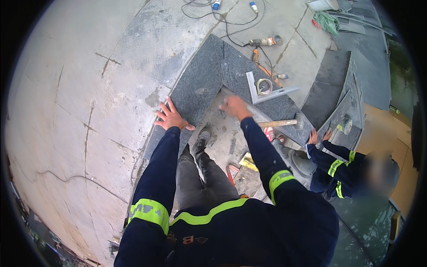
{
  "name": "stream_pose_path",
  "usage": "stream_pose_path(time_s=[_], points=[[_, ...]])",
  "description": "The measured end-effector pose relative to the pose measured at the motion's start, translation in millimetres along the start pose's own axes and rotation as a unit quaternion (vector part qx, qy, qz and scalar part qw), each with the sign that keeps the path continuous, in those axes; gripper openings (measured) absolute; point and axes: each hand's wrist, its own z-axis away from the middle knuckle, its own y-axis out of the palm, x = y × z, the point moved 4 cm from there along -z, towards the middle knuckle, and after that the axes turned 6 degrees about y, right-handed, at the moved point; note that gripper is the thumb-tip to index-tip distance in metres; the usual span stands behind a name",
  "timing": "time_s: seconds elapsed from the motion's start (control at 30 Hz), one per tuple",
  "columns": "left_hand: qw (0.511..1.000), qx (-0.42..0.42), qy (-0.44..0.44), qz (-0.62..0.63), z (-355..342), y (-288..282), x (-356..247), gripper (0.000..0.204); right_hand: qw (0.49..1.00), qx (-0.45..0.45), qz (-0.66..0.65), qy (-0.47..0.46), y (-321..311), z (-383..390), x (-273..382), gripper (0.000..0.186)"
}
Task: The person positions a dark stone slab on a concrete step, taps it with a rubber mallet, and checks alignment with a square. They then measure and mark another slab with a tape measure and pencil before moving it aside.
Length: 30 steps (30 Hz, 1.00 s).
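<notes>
My left hand [171,118] lies on a dark grey stone slab [195,84], fingers spread, the tips reaching its left edge. My right hand [235,107] is smeared by motion beside the inner corner where this slab meets a second dark slab [240,62]; whether it holds anything does not show. On the second slab, to the right of that hand, rest a metal square [252,86] and a roll of tape [270,87]. A mallet [278,123] with a wooden handle lies across the slab's near end.
At the right a co-worker's hands [313,137] touch the slab's end. Dark slabs [331,73] are stacked beyond. An angle grinder [266,41], an orange tool [255,55] and cables [227,24] lie on the far concrete floor. A yellow object [250,161] sits near my feet.
</notes>
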Motion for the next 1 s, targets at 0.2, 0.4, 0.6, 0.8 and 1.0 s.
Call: stream_pose_path(time_s=[0.2,0.4,0.6,0.8,1.0], points=[[0.970,-0.201,0.092,-0.098,143.5,35.4,-13.9,0.167,0.854,0.179,-0.457,0.173,170.7,353.6,-70.6,0.042],[0.785,-0.078,0.532,0.307,427.1,258.3,-153.1,0.064,0.439,-0.040,-0.828,0.346,206.2,539.0,-151.0,0.044],[0.820,-0.035,0.567,0.070,528.5,445.4,-152.0,0.056,0.256,-0.072,-0.943,0.202,169.1,681.1,-137.3,0.055],[0.878,0.074,0.340,0.329,487.4,470.6,-63.6,0.063,0.653,-0.024,-0.755,0.059,107.7,737.4,-67.0,0.066],[0.468,0.291,0.058,0.833,598.5,404.1,54.6,0.079,0.897,0.014,-0.436,-0.075,187.8,725.4,32.5,0.063]])
